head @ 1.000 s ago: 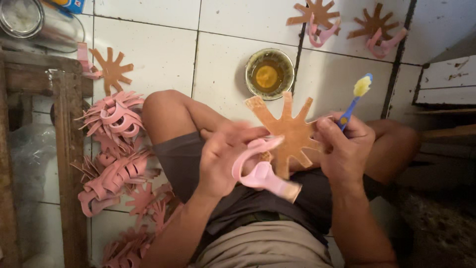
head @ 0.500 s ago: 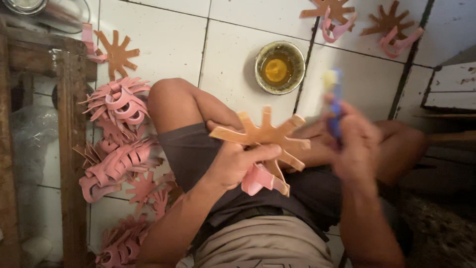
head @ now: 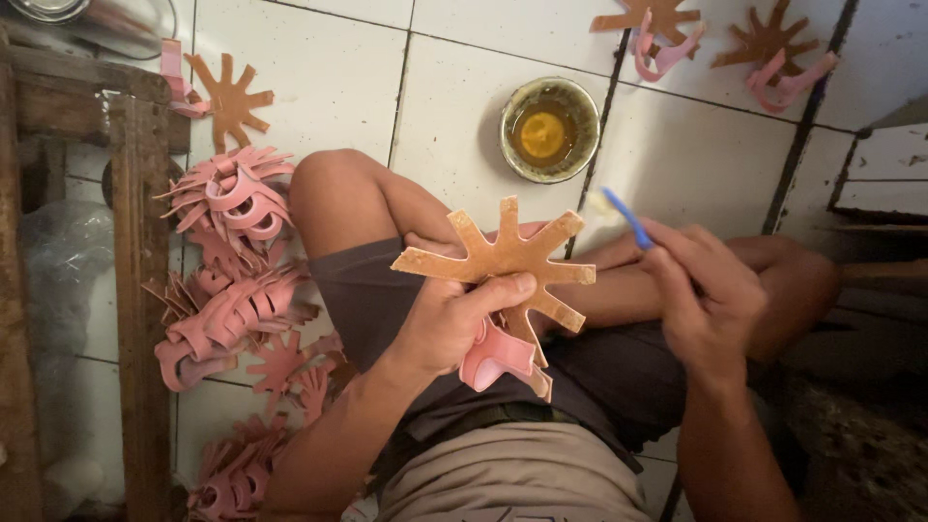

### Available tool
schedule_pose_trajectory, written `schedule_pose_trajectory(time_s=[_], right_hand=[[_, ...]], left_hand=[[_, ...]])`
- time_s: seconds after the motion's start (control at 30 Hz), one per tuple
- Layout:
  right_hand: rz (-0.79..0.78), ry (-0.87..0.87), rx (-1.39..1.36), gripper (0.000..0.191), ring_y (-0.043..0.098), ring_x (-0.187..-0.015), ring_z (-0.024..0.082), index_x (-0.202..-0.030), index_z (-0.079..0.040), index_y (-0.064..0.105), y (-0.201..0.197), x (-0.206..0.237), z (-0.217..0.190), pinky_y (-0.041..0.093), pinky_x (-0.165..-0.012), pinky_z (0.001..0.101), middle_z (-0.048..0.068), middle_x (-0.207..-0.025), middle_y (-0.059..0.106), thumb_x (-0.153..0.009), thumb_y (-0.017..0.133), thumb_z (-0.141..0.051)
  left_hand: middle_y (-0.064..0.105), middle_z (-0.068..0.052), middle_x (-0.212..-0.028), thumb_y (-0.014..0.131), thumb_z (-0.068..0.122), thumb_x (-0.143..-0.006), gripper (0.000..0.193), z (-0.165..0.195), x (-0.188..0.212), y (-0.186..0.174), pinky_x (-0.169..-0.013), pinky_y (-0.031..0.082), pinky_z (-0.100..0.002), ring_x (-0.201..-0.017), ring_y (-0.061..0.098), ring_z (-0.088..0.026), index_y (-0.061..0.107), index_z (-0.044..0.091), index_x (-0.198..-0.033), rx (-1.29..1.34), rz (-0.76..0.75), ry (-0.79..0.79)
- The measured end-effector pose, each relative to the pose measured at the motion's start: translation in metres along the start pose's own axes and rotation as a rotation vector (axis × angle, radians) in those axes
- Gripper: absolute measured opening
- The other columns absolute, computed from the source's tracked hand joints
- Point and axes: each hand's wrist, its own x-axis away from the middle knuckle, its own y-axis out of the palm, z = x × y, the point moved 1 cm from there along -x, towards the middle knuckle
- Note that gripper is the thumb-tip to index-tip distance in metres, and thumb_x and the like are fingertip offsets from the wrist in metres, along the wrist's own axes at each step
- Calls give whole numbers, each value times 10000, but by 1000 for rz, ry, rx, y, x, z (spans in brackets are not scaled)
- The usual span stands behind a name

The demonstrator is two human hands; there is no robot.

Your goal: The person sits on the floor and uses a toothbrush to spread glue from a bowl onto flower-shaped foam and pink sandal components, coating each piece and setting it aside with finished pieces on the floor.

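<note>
— Looking down from the head camera, what is the biggest thing in view?

— White floor tiles [head: 319, 87] with dark grout fill the scene. A person sits on them with knees bent, in dark shorts. A wooden frame [head: 135, 290] runs down the left edge.

— What lies on the floor?

— A heap of pink pieces [head: 237, 309] sits between the frame and the person's left knee, curled straps mixed with star shapes. One brown star with a pink strap lies near the top of the frame, and two more such pairs lie at the top right. A round bowl [head: 549, 129] of yellow-brown liquid stands on the tiles beyond the knees.

— And the hands?

— The left hand [head: 454, 324] holds a brown star [head: 503, 266] up over the lap, roughly in the middle of the view. Its thumb presses on the star's face and the fingers close behind, pinching it. A pink strap [head: 495, 356] hangs under the star, against the same hand.

— The right hand?

— The right hand [head: 706, 295] is just right of the star, not touching it. Its fingers are pressed together around a blue brush [head: 623, 215], whose pale, blurred tip points up and left, between the bowl and the star.
</note>
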Motion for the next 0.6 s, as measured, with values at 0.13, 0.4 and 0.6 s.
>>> schedule_pose_trajectory(time_s=[0.13,0.4,0.6], right_hand=[[-89,-186,18,253,603,-819,131,-1229,44,696,0,3,-1,453,-651,227,97,-960,658,-980,662,77],[109,28,-144,207,564,-755,89,-1252,67,709,0,6,22,415,-657,209,87,-895,639,-1073,608,93],[26,-129,-171,256,618,-782,108,-1246,66,682,3,20,9,466,-697,207,77,-879,653,-1012,584,101]], left_hand=[[663,-55,-1242,623,48,-980,461,-4,2,-2,-939,503,-252,-1100,605,-96,556,-42,-1426,-49,22,0],[693,-103,-1066,652,59,-1010,370,-18,-1,-7,-682,534,-288,-801,652,-136,590,-70,-1351,218,109,11],[682,-105,-1095,597,99,-1065,345,-19,-4,7,-723,530,-289,-839,648,-143,578,-64,-1368,345,75,44]])
